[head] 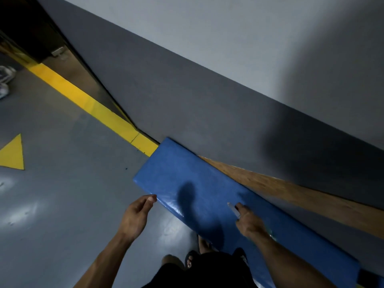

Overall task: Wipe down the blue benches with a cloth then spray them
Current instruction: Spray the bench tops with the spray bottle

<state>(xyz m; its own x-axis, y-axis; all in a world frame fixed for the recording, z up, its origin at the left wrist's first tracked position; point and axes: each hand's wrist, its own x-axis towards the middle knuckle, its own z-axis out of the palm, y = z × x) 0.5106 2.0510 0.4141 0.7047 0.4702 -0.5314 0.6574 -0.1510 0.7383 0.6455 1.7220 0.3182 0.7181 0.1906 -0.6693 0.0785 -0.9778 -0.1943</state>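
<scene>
A long blue padded bench [187, 171] runs along the grey wall from the middle of the view to the bottom right. My right hand [248, 222] hovers over the pad and grips a pale, translucent thing that looks like a spray bottle [233, 209]. Its nozzle points up the bench, and most of the bottle is hidden under my hand. My left hand [136, 215] floats at the bench's front edge with its fingers loosely curled, and it holds nothing. No cloth is in view.
A wooden ledge [291, 190] lies between the bench and the wall. A yellow floor line [87, 100] leads to the bench's far end, and a yellow triangle [13, 154] marks the grey floor on the left. White shoes [5, 80] sit at the far left. My sandalled feet [193, 258] stand by the bench.
</scene>
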